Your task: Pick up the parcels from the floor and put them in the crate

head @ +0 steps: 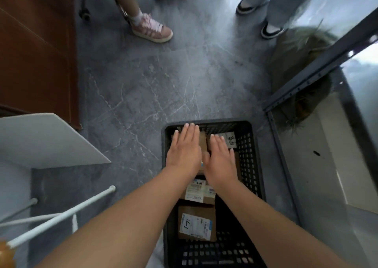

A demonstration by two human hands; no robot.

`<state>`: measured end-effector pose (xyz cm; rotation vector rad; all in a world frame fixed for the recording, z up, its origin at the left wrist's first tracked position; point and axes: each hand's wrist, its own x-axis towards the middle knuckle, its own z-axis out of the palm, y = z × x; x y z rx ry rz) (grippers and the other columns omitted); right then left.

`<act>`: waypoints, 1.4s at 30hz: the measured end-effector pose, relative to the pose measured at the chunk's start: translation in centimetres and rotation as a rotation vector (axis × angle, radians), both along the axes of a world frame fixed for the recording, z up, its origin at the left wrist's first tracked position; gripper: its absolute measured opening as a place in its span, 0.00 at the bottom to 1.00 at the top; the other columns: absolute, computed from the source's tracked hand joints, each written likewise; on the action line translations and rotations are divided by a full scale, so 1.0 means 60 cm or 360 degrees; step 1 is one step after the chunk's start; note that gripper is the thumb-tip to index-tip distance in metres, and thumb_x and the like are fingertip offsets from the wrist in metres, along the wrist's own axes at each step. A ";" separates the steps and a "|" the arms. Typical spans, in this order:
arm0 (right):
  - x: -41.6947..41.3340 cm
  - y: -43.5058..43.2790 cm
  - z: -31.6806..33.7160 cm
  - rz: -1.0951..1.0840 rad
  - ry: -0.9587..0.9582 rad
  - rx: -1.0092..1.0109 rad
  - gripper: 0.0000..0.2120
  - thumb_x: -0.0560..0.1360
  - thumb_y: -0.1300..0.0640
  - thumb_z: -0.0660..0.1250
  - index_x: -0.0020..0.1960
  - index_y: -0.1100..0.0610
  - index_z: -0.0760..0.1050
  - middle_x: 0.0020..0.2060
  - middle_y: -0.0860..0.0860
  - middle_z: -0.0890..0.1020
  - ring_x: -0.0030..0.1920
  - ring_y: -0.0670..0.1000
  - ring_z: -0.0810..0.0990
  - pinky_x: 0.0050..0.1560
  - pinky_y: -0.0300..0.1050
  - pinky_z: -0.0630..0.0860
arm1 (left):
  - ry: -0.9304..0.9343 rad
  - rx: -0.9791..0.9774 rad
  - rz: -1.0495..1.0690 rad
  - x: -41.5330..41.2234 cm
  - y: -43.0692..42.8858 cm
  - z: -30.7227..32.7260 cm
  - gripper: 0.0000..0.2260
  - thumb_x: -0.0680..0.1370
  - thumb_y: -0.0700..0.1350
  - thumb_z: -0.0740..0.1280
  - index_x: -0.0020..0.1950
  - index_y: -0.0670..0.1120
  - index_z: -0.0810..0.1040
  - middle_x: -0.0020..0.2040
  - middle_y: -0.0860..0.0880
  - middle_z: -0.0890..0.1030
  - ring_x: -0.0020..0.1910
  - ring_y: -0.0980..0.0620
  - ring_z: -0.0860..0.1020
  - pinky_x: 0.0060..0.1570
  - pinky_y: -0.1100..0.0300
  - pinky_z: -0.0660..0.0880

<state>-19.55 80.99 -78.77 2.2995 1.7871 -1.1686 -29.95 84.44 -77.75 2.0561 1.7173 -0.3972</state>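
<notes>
A black slatted plastic crate (249, 161) stands on the grey marble floor in front of me. Several brown cardboard parcels with white labels lie inside it; one labelled parcel (196, 224) is near me, another (199, 192) in the middle. My left hand (184, 151) and my right hand (219, 161) lie side by side, palms down, fingers straight, over the parcels at the crate's far end. A brown parcel (203, 143) shows between the two hands. A white label (230, 140) peeks out at the far right corner. Whether the palms press the parcels I cannot tell.
Two people stand beyond the crate: pink sneakers (152, 30) and black-white shoes (270, 30). A brown wooden cabinet (36, 49) fills the left. A white board (47, 141) and white rods (61, 216) lie at lower left. A grey metal frame (319, 71) runs along the right.
</notes>
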 end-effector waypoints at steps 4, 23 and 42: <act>0.062 0.067 0.201 -0.0045 -0.0078 0.0365 0.27 0.84 0.52 0.49 0.81 0.54 0.47 0.80 0.47 0.49 0.79 0.46 0.42 0.78 0.53 0.42 | -0.0124 0.0370 0.0016 0.012 0.027 0.193 0.28 0.84 0.48 0.50 0.80 0.45 0.40 0.81 0.50 0.42 0.79 0.52 0.40 0.76 0.51 0.37; 0.141 0.007 1.162 -0.0187 -0.0261 0.1872 0.30 0.82 0.53 0.54 0.81 0.53 0.48 0.80 0.46 0.49 0.79 0.45 0.42 0.77 0.51 0.35 | -0.0567 0.1849 -0.0152 0.064 -0.024 1.108 0.30 0.82 0.48 0.53 0.81 0.47 0.42 0.81 0.52 0.42 0.79 0.55 0.40 0.77 0.50 0.37; 0.220 -0.408 1.290 -0.1072 -0.1132 0.1919 0.32 0.83 0.49 0.54 0.80 0.51 0.40 0.79 0.47 0.39 0.78 0.46 0.34 0.76 0.54 0.32 | -0.0907 0.1982 -0.1100 0.213 -0.240 1.264 0.30 0.83 0.55 0.46 0.80 0.46 0.37 0.80 0.49 0.36 0.79 0.49 0.36 0.76 0.43 0.42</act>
